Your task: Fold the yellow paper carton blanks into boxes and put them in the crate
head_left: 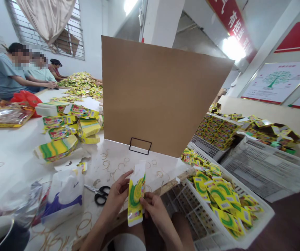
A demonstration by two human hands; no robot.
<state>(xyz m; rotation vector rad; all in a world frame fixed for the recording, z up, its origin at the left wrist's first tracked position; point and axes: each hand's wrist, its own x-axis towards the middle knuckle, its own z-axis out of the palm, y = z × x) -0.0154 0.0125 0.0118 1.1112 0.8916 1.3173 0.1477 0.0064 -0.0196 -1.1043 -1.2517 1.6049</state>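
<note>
Carton [135,197], yellow and green, is upright at the near edge of the table [14,150], my left grip [116,196] loosely curled on its left side, my right grip [154,207] pinching its right edge.

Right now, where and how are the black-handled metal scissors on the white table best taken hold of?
Probably by the black loop handles, from the right, near the left hand: the scissors lie flat, loops nearest that hand, with the metal blades pointing away to the left.

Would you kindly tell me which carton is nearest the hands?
The carton held between left hand and right hand; other cartons lie piled on the table.
</note>
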